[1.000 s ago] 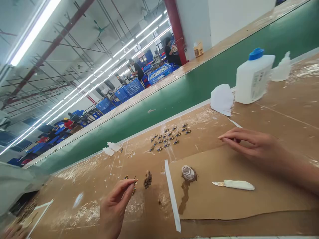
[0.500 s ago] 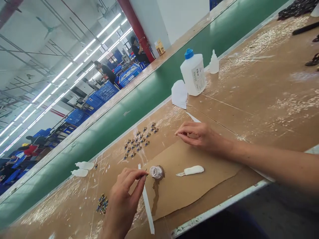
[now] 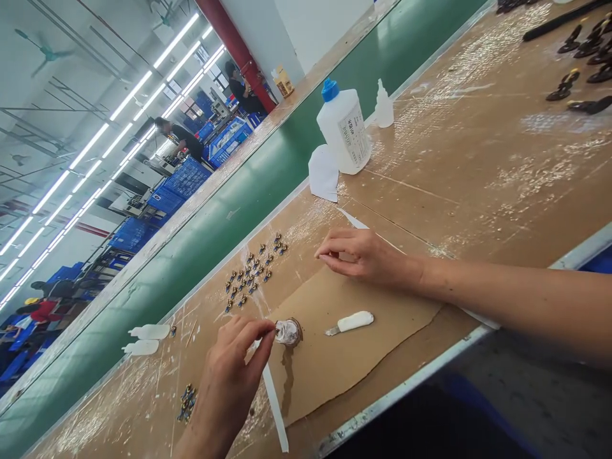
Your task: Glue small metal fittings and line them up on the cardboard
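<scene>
The change I'm watching: the left hand (image 3: pixel 227 376) has come across to a small glass jar (image 3: pixel 288 332) and now sits right at its mouth. Its thumb and first finger (image 3: pixel 261 328) are pinched together, at the rim or just beside it. Whatever they pinch is too small for me to make out on my feed.

The jar stands on a brown cardboard sheet (image 3: pixel 344 357) laid over the table (image 3: pixel 478 159), with a dark run staining the card below it. Inside, I can see only a cloudy, glistening residue.

The right hand (image 3: pixel 366 257) rests at the card's far edge, its fingers (image 3: pixel 335 247) pressed together, their tips near rows of small blue-and-gold metal parts (image 3: pixel 251 274). I can't tell whether they hold anything.

A white-handled knife (image 3: pixel 350 322) lies on the card between the 2 hands. Farther along the table stand a white plastic bottle with a blue cap (image 3: pixel 342 127), its label facing me, and a smaller clear dropper bottle (image 3: pixel 384 107).
</scene>
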`<state>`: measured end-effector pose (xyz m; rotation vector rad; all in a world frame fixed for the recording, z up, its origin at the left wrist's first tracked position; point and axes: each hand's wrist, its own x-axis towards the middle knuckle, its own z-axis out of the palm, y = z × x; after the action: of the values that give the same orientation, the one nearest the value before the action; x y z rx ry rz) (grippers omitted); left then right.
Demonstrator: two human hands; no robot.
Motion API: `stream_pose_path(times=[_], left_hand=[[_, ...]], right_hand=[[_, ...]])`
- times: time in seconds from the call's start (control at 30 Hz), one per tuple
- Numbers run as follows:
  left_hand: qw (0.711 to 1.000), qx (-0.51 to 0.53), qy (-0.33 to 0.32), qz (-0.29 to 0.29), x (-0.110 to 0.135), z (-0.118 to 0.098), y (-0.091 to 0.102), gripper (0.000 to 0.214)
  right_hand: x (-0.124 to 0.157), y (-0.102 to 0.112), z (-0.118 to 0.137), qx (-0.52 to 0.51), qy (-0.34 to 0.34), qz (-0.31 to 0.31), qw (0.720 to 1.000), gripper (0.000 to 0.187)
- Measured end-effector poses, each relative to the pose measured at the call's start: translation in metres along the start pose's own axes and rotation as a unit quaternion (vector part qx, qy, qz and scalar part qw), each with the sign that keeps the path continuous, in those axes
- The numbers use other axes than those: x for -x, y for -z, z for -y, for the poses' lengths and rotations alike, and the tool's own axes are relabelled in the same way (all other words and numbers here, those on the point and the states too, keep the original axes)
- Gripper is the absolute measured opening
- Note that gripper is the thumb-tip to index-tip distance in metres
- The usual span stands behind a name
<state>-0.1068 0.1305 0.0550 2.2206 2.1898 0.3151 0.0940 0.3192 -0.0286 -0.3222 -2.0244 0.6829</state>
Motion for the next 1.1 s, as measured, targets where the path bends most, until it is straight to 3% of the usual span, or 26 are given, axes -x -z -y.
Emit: stream_pose_path(times=[0.63, 0.73, 0.8, 0.87, 0.97, 1.1], left_hand=[[0.999, -0.023, -0.017, 0.024, -0.006, -0.003, 0.007, 0.014], [1.000, -0.009, 0.019, -0.013, 0.007, -0.006, 0.018, 0.010], [0.995, 0.007, 0.085, -0.051, 0.024, -0.009, 0.023, 0.014], [0.976, 0.032, 0.191, -0.103, 0.049, -0.009, 0.021, 0.022], [0.909, 0.105, 0.352, -0.198, 0.090, -0.003, 0.000, 0.035], [0.814, 0.236, 0.440, -0.298, 0.131, 0.005, -0.039, 0.042]], right_hand=[[0.001, -0.001, -0.001, -0.005, -0.001, -0.002, 1.000, 0.017], [0.000, 0.001, 0.000, -0.004, -0.003, -0.003, 1.000, 0.017], [0.001, 0.002, 0.002, -0.003, 0.000, -0.004, 1.000, 0.016], [0.001, 0.002, 0.003, -0.004, 0.007, -0.008, 1.000, 0.016], [0.002, 0.002, 0.006, -0.006, 0.017, -0.005, 1.000, 0.016], [0.003, 0.001, 0.010, -0.009, 0.009, 0.008, 1.000, 0.015]])
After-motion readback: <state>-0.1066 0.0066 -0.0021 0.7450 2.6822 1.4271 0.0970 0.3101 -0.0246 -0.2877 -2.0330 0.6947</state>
